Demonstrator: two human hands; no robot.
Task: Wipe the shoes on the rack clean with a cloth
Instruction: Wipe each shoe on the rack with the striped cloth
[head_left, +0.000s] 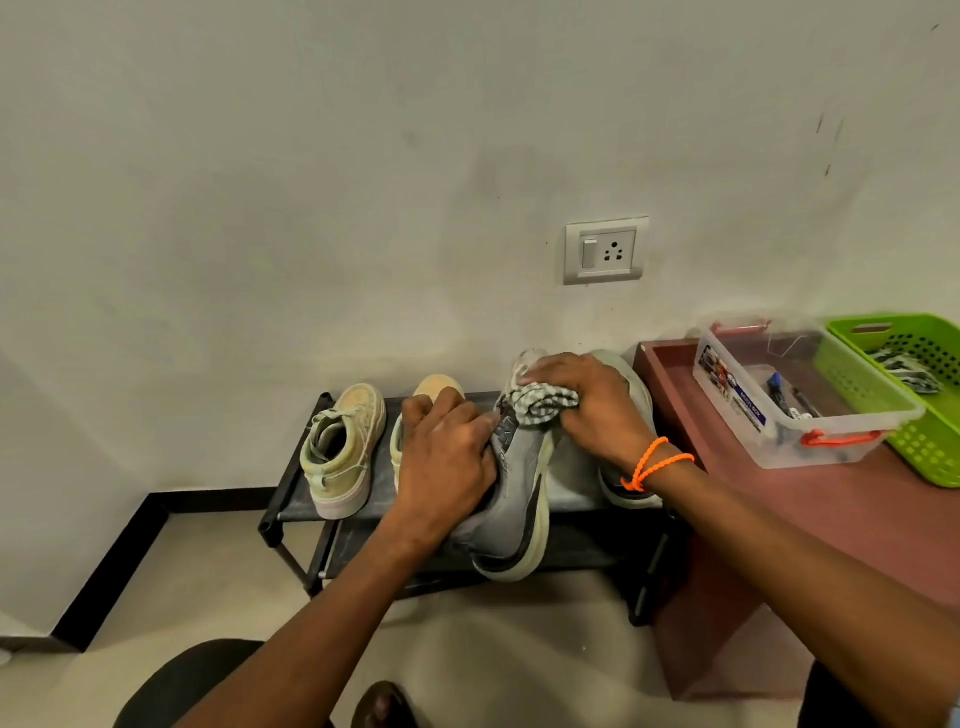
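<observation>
Right now the left hand (447, 457) wraps its curled fingers around the collar and upper of a grey sneaker (514, 509), its grip closed on the soft fabric, and the shoe tilts heel-down toward the camera with its thick, rounded pale sole and a dark curved stripe along the side. Against the toe end of that same shoe, the right hand (587, 405) bunches a checked cloth (540, 405), white and grey and crumpled into folds, its grip pinching the cloth against the shoe; two loops of orange cord (654, 462) circle that wrist. Just behind the right hand sits a second grey sneaker (623, 483), mostly hidden by the wrist. To the left stand two cream high-top shoes: one (343, 447) in full view, with loose laces and a flat whitish sole, the other (436, 389) largely covered by the left hand. All four rest on or over the top shelf of a low black rack (291, 499) made of thin tubes and dark panels, set against a pale wall. Beside the rack to the right, a reddish-brown wooden surface (779, 519) carries a clear plastic box (779, 395) with orange latches and a perforated green basket (914, 405).
</observation>
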